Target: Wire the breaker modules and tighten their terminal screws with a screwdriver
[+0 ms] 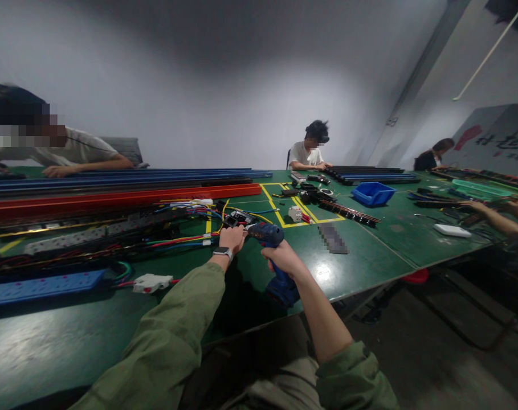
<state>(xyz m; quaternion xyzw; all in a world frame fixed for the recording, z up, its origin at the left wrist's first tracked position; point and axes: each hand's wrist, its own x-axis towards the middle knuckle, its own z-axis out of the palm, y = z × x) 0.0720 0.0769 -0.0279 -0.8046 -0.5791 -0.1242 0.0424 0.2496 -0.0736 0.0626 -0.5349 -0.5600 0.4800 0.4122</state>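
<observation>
My right hand (288,261) is wrapped round the handle of a blue cordless drill (265,232), whose nose points left toward my other hand. With fingers closed, my left hand (233,239) grips a black wired module (240,217); the exact hold is partly hidden behind the hand. The drill's tip ends close to the left fingers, and I cannot tell whether it touches the module. Red, yellow, blue and green wires (186,242) run left from the module along the table.
Blue rails (126,177) and red rails (126,199) lie across the left. A blue power strip (45,287), white connector (151,283), blue bin (372,194), dark flat object (332,238) and white connector block (296,214) rest on the green table (370,262). Other people sit around it.
</observation>
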